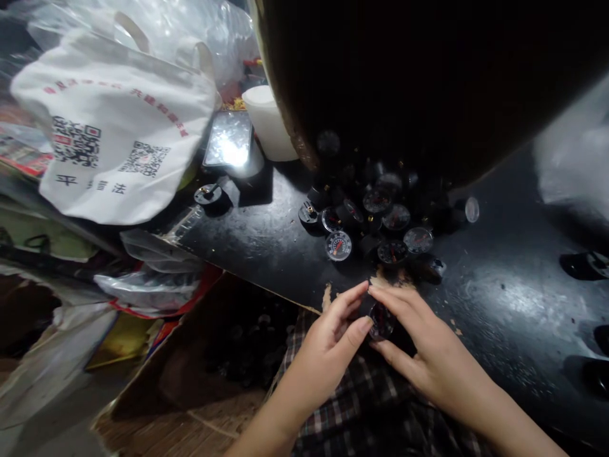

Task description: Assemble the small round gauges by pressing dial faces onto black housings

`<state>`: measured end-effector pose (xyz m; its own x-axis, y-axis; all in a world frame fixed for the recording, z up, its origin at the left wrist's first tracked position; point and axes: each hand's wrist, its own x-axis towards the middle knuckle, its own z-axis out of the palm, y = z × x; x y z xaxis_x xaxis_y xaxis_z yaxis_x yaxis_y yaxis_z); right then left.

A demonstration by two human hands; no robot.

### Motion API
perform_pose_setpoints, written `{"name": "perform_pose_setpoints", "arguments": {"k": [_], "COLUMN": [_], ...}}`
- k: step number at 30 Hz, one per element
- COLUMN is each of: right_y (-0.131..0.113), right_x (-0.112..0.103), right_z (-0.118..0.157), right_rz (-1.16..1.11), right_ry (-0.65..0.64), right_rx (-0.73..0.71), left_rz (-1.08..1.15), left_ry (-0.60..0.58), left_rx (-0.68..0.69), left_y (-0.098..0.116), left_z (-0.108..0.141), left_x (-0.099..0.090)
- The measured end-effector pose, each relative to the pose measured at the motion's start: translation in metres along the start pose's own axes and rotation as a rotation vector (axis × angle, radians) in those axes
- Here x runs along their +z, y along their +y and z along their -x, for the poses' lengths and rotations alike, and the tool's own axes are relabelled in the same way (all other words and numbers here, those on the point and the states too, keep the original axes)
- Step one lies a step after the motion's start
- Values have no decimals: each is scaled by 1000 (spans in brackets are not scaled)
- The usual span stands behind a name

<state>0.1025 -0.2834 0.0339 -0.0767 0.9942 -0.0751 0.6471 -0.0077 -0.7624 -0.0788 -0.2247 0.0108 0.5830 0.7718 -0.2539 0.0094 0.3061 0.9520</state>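
Note:
Near the table's front edge, my left hand (340,327) and my right hand (413,330) hold one small round black gauge (381,320) between them. The left thumb and fingers press its left side, and the right fingers curve round its top and right side. Just beyond my hands lies a loose group of similar gauges; one with a white scale and orange needle (339,245) faces up at the front. Another gauge (419,240) lies to the right of it. Several more sit in shadow behind.
Over the back of the black table (266,254) hangs a large dark opening (419,76). A white printed bag (114,133), a lit phone-like device (229,139) and a white cup (270,124) are at the left. Below the edge is a cardboard box (176,374). Black parts (585,264) lie far right.

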Motion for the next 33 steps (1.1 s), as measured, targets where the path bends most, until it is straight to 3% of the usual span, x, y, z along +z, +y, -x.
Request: {"name": "perform_pose_setpoints", "arguments": {"k": [6, 11, 16, 23, 33], "right_y": [20, 11, 2, 5, 7], "right_x": [-14, -7, 6, 29, 27], "right_z": [-13, -18, -16, -17, -17], "right_rz": [-29, 118, 397, 566, 553], "right_ry": [-9, -25, -16, -8, -28], "right_rx": [172, 47, -141, -79, -76], "left_rz": [-456, -734, -877, -993, -968], "left_ry": [324, 249, 282, 305, 281], "left_rx": [194, 368, 371, 417, 408], "left_y": [-5, -6, -7, -14, -15], "left_z": [2, -11, -25, -25, -25], "left_x": [-20, -10, 11, 9, 8]}}
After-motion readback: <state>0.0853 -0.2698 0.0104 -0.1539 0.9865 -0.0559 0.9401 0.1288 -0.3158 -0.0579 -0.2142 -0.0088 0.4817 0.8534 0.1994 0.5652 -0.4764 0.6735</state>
